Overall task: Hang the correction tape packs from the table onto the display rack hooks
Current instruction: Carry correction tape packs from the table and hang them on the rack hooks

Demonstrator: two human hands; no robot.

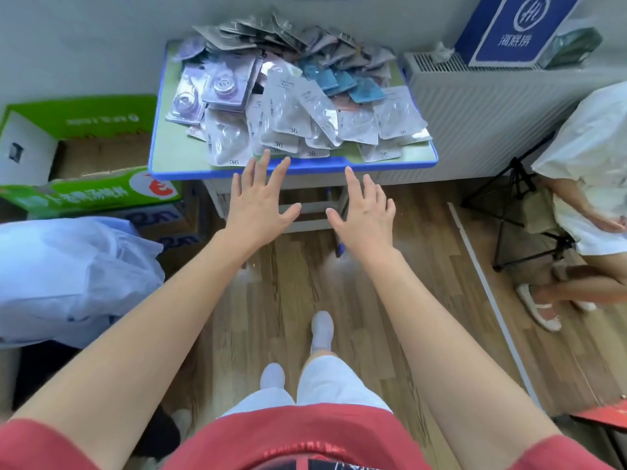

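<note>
A heap of correction tape packs [291, 106] covers a small blue-edged table [176, 157] against the wall: white packs marked 36 at the front, purple ones at the left, blue and grey ones behind. My left hand [259, 195] is stretched forward with fingers spread, its fingertips over the table's front edge just short of the white packs. My right hand [366, 212] is also spread and holds nothing, a little lower, in front of the table edge. No display rack is in view.
A green cardboard box [84, 157] stands left of the table, with a pale plastic bag [71, 273] below it. A white radiator [481, 110] with a blue box [515, 28] on top is at the right. A seated person [590, 184] and a black tripod [522, 212] are at the far right.
</note>
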